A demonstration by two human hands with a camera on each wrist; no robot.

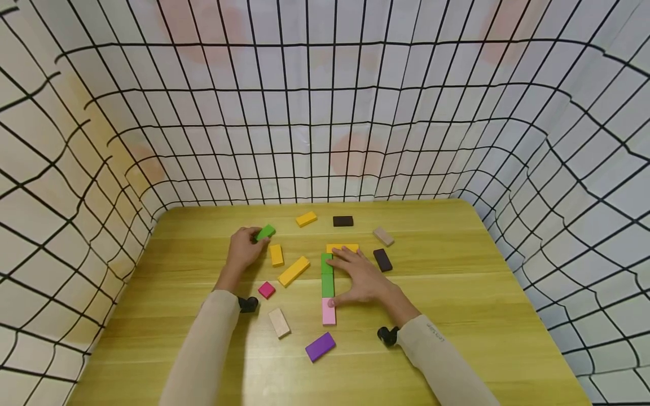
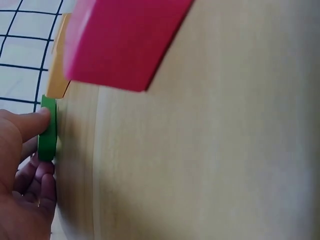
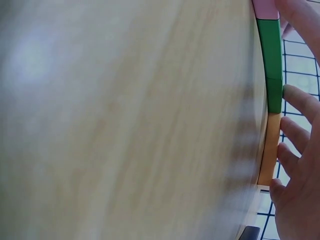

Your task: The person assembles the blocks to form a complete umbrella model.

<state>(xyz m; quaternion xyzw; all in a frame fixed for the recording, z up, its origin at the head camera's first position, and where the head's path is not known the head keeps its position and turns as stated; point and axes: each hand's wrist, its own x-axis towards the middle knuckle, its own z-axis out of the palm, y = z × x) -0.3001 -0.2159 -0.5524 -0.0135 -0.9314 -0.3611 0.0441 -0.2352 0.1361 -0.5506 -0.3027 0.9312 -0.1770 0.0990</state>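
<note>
Left hand pinches a green block while the right spreads over a joined row

The left hand (image 1: 244, 248) grips a green block (image 1: 266, 232) between thumb and fingers, at the left of the wooden table (image 1: 457, 310). The left wrist view shows the thumb laid on the block, with fingers behind and below it.

The right hand (image 1: 364, 278) is spread wide over a row of blocks. Its thumb is at a pink block (image 1: 329, 313) — the near end of the row — and its other fingers fan out toward the far end. Beyond the pink block come a nearer green piece (image 1: 327, 285) and a farther green piece (image 1: 327, 263), end to end; a yellow bar (image 3: 270, 150) lies crosswise at the top.

Between the hands lie a short yellow block (image 1: 276, 255), a longer yellow block (image 1: 293, 272) set at a slant, and a small red block (image 1: 266, 290). Nearer the person are a beige block (image 1: 279, 323) and a purple block (image 1: 320, 347).

Along the far side sit another yellow block (image 1: 306, 219) and a black block (image 1: 343, 221). Right of the row — well apart from the left hand — are a second beige block (image 1: 383, 236) and a second black block (image 1: 383, 260). A white cloth with black grid lines (image 1: 284, 113) stands behind.
</note>
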